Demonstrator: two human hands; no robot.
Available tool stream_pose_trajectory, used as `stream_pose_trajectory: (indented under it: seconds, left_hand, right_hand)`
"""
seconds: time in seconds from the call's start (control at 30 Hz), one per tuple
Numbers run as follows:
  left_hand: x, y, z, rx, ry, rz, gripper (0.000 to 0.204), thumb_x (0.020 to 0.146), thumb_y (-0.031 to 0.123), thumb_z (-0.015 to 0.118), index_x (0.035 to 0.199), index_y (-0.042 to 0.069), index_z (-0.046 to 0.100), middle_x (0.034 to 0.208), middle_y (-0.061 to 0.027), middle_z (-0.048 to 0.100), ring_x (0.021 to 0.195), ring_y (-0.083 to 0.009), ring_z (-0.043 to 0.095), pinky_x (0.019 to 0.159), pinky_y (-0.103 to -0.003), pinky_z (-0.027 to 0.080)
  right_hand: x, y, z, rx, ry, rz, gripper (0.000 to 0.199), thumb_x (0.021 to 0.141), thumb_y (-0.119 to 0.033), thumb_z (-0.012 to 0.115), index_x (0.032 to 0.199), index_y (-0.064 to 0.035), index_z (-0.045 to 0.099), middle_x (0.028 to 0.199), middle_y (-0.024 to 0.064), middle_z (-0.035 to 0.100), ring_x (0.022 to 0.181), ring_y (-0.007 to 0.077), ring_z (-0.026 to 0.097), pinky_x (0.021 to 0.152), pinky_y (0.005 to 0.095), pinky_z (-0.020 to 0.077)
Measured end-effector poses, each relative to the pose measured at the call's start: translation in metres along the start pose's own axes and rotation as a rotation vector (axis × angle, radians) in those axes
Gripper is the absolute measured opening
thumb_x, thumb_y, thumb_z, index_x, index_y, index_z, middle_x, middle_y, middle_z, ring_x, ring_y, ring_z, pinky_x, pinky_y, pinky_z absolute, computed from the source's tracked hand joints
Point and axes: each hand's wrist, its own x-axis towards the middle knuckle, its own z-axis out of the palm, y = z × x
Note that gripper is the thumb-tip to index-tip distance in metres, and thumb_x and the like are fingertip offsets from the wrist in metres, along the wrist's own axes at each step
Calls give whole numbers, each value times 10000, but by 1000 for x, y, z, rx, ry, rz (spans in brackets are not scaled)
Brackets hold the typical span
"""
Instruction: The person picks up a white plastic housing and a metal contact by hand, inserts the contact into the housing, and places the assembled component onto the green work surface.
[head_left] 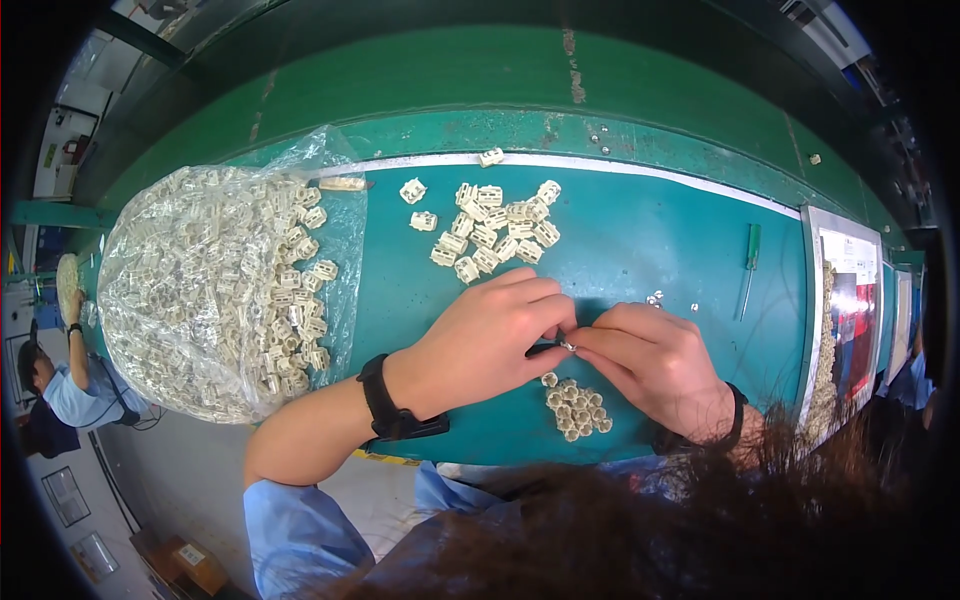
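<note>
Teal surface (650, 240) with a white strip along its far edge. At the left, a bulging clear plastic bag (200, 290) crammed with cream plastic connector housings, mouth open toward the middle. Beyond centre, a loose cluster of the same cream housings (490, 230) — one stray housing (491, 157) up on the white strip. Green-handled screwdriver (750, 265) lying to the right, near a framed instruction sheet (850, 300). Far left, below the surface — another person in a blue shirt (70, 390). Cardboard box (190, 562) on the floor.

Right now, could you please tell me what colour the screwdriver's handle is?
Translucent green; the screwdriver lies on the teal bench, seen in the head view.
</note>
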Motion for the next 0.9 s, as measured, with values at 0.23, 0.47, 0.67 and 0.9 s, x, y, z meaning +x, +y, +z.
stream_pose_trajectory:
  seconds: [0.23,0.47,0.67,0.9]
  left_hand:
    - [1,1,0,7,4,6,241,838,100,915,967,110,712,908,-13,676,914,-254,677,802,-399,587]
    - [2,0,0,8,7,10,243,836,104,920,967,109,716,907,-15,678,901,-252,672,793,-396,586]
    - [2,1,0,7,2,2,243,833,108,924,978,111,729,916,-16,684,895,-249,668,785,-393,587]
    - [2,1,-1,7,-2,-5,241,832,112,928,979,110,736,928,-19,685,894,-251,666,789,-395,585]
  right_hand:
    - [1,0,-3,9,-7,14,221,887,-33,881,1102,-75,854,985,75,745,836,287,730,723,407,603]
    - [1,2,-3,8,-15,17,199,897,-33,872,1089,-79,854,980,74,742,835,291,732,721,406,603]
    - [3,5,-2,30,8,-34,230,883,-16,823,1108,-61,833,944,83,696,802,295,723,680,426,595]
    - [2,3,-3,15,-17,9,197,888,-28,867,1078,-83,852,967,68,741,846,290,745,746,407,607]
